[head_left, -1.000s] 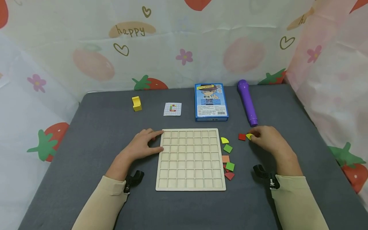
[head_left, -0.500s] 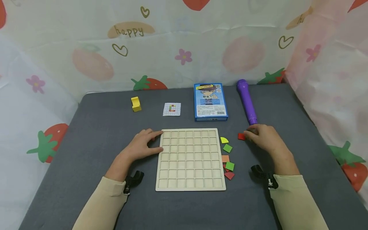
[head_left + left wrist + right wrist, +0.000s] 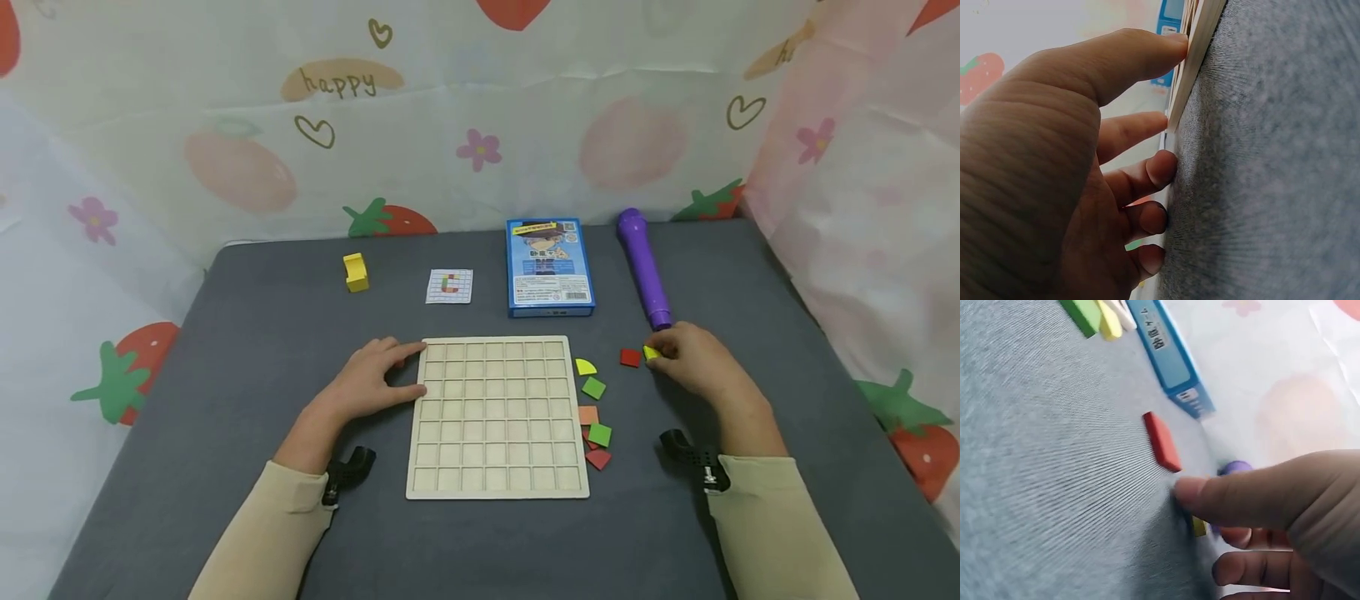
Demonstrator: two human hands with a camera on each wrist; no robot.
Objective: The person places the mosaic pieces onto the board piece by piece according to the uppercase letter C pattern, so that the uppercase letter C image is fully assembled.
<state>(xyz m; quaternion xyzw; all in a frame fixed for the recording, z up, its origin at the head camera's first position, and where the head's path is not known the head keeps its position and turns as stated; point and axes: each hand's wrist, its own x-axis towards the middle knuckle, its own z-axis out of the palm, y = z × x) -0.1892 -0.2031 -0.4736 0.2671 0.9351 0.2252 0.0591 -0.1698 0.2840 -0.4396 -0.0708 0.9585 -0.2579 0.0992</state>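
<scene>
"Fingers (image 3: 1135,130) of the left hand (image 3: 367,379)?"
"Spread apart, two touching the left edge of the wooden grid board (image 3: 496,417)."
"And the right hand (image 3: 701,367)?"
"Pinching a yellow piece (image 3: 650,353) right of the board, just beside a red piece (image 3: 630,357)"

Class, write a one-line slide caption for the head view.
Left hand touching the gridded board, right hand pinching a yellow piece.
</scene>
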